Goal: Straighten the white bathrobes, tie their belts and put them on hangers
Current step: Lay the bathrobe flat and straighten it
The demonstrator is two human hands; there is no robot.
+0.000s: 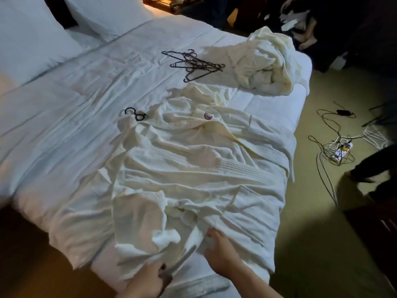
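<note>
A white bathrobe lies spread and wrinkled on the bed, collar toward the pillows, a small logo on its chest. Black hanger hooks stick out at its collar. My left hand grips the robe's lower hem at the bed's near edge. My right hand holds a fold of the hem a little to the right. A loose pile of black hangers lies farther up the bed. A second robe sits bunched at the bed's far right corner.
Pillows lie at the head of the bed. Tangled cables and a power strip lie on the floor to the right. A person's leg stands near them. Dark furniture sits at the lower right.
</note>
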